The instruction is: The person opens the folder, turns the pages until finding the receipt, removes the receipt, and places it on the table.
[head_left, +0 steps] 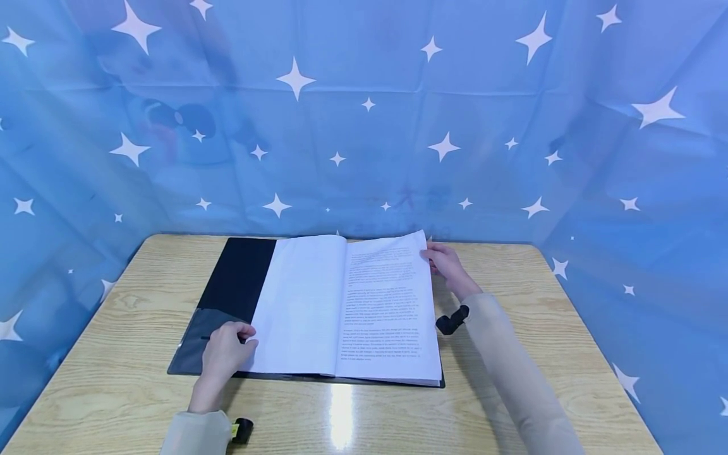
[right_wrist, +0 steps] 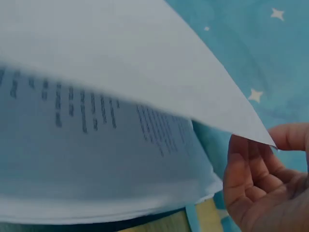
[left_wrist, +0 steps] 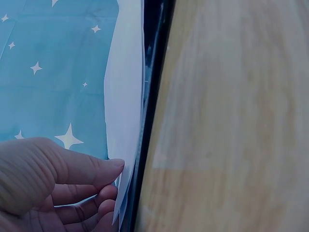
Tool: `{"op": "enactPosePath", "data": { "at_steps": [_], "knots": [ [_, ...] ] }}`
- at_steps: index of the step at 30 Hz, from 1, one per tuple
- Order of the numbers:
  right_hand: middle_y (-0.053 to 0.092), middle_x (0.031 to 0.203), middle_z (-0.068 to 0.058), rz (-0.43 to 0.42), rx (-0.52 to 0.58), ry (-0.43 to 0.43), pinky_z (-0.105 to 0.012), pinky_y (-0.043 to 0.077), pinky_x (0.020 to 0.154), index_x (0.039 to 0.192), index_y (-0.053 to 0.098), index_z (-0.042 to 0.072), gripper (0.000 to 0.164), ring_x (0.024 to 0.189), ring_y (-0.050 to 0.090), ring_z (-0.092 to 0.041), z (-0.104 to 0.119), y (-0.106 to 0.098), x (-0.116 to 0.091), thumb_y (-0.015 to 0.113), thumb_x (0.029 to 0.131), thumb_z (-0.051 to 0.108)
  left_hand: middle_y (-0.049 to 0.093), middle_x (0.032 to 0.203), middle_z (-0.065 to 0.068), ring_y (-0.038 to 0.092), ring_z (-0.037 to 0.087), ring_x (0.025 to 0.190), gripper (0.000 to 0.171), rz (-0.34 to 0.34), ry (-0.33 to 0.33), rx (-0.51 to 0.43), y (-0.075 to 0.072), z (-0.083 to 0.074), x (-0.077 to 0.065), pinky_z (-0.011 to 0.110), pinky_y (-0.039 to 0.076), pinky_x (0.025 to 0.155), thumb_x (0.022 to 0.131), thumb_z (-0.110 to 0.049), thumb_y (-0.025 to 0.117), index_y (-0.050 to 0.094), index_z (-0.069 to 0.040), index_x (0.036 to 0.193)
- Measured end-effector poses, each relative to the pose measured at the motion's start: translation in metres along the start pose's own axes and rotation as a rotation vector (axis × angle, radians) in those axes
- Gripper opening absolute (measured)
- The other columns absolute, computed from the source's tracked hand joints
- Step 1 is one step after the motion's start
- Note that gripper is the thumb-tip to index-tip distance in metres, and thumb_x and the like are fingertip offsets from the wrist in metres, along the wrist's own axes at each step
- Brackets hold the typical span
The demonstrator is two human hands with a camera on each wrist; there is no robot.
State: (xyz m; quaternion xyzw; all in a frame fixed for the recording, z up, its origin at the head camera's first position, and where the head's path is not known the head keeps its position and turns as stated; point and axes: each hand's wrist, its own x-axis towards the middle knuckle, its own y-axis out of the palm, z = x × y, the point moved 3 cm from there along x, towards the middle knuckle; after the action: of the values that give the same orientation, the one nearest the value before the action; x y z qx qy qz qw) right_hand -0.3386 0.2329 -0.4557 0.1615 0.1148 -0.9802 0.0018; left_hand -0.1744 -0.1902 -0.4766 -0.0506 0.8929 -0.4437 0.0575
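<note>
In the middle of the head view, an open black folder (head_left: pixel 241 272) lies on the wood-grained desk (head_left: pixel 569 385), with white pages spread across it. At right of centre, the right hand (head_left: pixel 449 265) has its grip closed to a pinch on the upper outer corner of a printed sheet (head_left: pixel 381 303), which it holds raised. The right wrist view shows thumb and fingers meeting at that corner, upper left to right, with another printed page (right_wrist: pixel 87 145) beneath.

At lower left, the left hand (head_left: pixel 226 351) rests over the folder's dark pocket (head_left: pixel 190 357), its grip nearly closed, thumb and forefinger pinching the outer edge of the left page (head_left: pixel 301 303). A blue curtain (head_left: pixel 364 139) with white stars fills the upper frame.
</note>
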Motion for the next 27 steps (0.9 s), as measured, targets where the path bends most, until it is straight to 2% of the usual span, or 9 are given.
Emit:
{"op": "enactPosePath", "data": {
  "at_steps": [12,22,27],
  "knots": [
    [0.059,0.085,0.002,0.079,0.017,-0.063,-0.023,0.041,0.062,0.129,0.045,-0.006,0.042,0.064,0.052,-0.005,0.012,0.009,-0.015,0.049,0.096,0.019,0.061,0.091,0.017,0.056,0.028,0.081,0.014,0.006,-0.008,0.002,0.001,0.000,0.001,0.045,0.046,0.068,0.078,-0.005,0.069,0.067,0.002,0.090],
    [0.057,0.082,0.001,0.117,0.077,-0.074,-0.021,0.042,0.060,0.114,0.050,-0.004,0.029,0.064,0.049,-0.007,0.020,0.010,-0.026,0.049,0.096,0.018,0.061,0.092,0.017,0.056,0.029,0.081,0.014,0.001,-0.004,0.004,0.001,0.001,0.000,0.045,0.046,0.068,0.077,-0.005,0.069,0.067,0.002,0.089],
    [0.060,0.083,0.003,0.137,0.088,-0.080,-0.021,0.045,0.062,0.118,0.050,-0.005,0.031,0.067,0.055,-0.006,0.022,0.012,-0.030,0.049,0.096,0.017,0.061,0.091,0.016,0.057,0.028,0.080,0.013,-0.005,0.007,0.004,0.001,0.001,0.001,0.045,0.047,0.067,0.077,-0.006,0.069,0.068,0.001,0.088]
  ]
}}
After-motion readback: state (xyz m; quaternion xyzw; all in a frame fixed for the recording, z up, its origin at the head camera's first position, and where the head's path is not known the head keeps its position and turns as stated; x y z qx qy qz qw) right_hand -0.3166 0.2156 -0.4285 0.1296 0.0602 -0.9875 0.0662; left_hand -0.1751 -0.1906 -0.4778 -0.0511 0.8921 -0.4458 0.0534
